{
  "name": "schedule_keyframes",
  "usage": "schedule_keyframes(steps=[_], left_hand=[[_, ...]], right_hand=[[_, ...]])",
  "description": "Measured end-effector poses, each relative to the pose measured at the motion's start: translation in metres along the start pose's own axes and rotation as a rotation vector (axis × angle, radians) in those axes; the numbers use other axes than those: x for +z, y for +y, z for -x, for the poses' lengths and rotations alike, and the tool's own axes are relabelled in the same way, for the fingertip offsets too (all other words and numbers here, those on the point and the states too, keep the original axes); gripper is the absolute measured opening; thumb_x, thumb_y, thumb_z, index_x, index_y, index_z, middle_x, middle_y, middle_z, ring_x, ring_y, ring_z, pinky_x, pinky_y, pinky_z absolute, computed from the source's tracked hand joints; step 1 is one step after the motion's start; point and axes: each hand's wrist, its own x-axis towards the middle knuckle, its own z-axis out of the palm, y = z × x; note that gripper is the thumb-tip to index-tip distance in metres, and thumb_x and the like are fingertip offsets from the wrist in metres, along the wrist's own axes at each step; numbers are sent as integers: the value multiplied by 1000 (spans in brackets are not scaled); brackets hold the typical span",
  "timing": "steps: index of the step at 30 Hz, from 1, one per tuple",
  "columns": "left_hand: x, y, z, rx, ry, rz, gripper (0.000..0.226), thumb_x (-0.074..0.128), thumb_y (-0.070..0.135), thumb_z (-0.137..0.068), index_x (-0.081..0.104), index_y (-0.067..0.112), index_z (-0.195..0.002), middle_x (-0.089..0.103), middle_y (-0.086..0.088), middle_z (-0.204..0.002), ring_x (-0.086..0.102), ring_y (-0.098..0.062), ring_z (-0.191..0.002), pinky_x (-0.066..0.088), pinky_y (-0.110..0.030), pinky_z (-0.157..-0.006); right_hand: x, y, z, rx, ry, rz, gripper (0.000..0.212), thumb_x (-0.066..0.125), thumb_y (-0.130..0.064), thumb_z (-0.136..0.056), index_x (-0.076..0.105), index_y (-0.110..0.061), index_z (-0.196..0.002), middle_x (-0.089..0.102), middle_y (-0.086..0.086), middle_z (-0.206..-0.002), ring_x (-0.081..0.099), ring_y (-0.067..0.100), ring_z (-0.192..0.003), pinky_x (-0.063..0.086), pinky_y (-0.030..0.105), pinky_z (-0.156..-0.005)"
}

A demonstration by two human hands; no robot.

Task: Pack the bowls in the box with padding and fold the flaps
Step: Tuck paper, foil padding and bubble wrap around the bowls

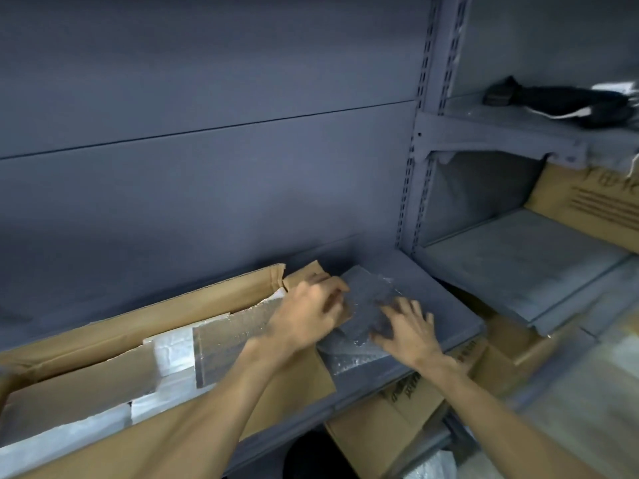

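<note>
Both hands [356, 323] on bubble wrap [366, 305], shelf [446, 305] edge

Stockroom or warehouse: grey slotted-upright steel shelving [411, 188], bare shelf boards [511, 257], printed cardboard cartons [587, 202] on and under them, bubble wrap [366, 305] at a shelf edge.

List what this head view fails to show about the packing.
- Bowls: none visible; the box interior is covered by white padding and a bubble wrap sheet.
- Box's near-left end: cut off by the frame edge.
- Left hand and right hand: motion-blurred on the bubble wrap stack, so any grip is unclear.
- Print on lower cartons: blurred.
</note>
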Motion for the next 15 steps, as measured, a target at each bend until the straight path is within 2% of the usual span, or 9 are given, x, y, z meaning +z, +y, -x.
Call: schedule_keyframes(steps=[3, 6, 9, 12, 14, 15], left_hand=[[10, 1, -10, -24, -32, -6, 26, 57, 21, -88, 68, 22, -112, 68, 4, -108, 60, -19, -105, 47, -31, -89], [13, 1, -13, -28, -21, 6, 25, 57, 19, -88, 68, 22, -110, 68, 5, -107, 60, -17, -104, 46, -27, -89], [11, 0, -13, -50, 8, 39, 24, 57, 17, -89, 68, 23, -109, 69, 6, -105, 62, -15, -103, 47, -28, -90], [5, 0, -10, -65, 27, 66, 23, 58, 15, -89, 69, 22, -108, 70, 6, -100, 64, -15, -98, 50, -32, -88], [-2, 0, -6, -92, 79, 93, 21, 59, 13, -90, 70, 20, -107, 71, 7, -96, 64, -11, -90, 52, -32, -83], [-8, -1, -5, -123, 124, 118, 19, 58, 13, -91, 70, 20, -105, 71, 9, -95, 63, -7, -85, 53, -31, -80]], right_hand=[[4, -8, -3, -243, -63, 34, 71, 57, -64, -87, 39, -41, -152, 32, -6, -161, 26, 22, -145, 27, 46, -108], [2, -13, -5, -324, -81, 46, 49, 58, -53, -90, 59, -37, -136, 48, -8, -152, 39, 21, -140, 31, 44, -104], [-1, -14, -5, -365, -10, 60, 36, 54, -45, -97, 66, -32, -128, 58, -6, -143, 51, 23, -133, 41, 42, -101], [-9, -18, -1, -260, 40, -98, 29, 51, -35, -102, 69, -31, -124, 72, -1, -125, 67, 28, -115, 53, 38, -92], [-18, -25, 2, -88, 193, -378, 22, 49, -30, -104, 68, -25, -113, 76, 4, -99, 72, 30, -91, 55, 40, -76], [-25, -29, 3, -21, 319, -536, 20, 49, -29, -105, 66, -21, -107, 73, 2, -87, 70, 24, -79, 53, 38, -68]])
